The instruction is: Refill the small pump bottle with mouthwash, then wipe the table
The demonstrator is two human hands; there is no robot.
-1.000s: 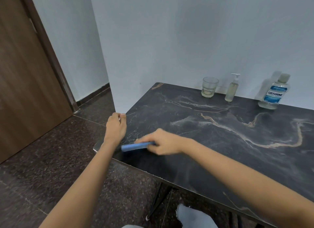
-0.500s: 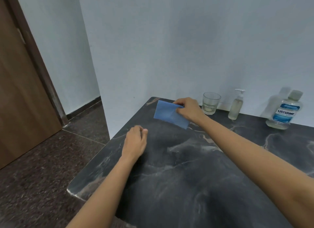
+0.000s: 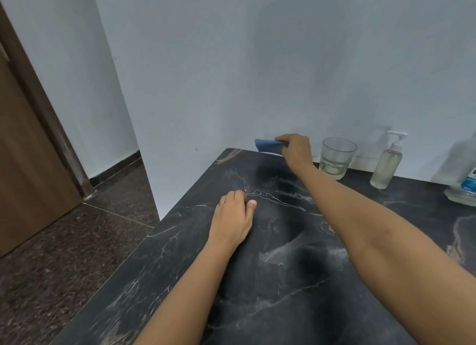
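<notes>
- right hand [image 3: 296,151] pinches the blue cloth [image 3: 269,146] at the table's [image 3: 296,280] far edge; glass [image 3: 336,158] just right of it.
- left hand [image 3: 233,219] rests loosely curled, holding nothing, nearer than that grip.

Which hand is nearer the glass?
Right. The right hand, gripping the blue cloth, is just left of the glass; the left hand rests nearer the table's front-left.

Pale blue-white wall [image 3: 257,61] behind black marble-look table [image 3: 296,280] with pale veins. Brown wooden door [image 3: 23,177] far left. Dark speckled tile floor [image 3: 64,254], dark skirting at the wall base.
</notes>
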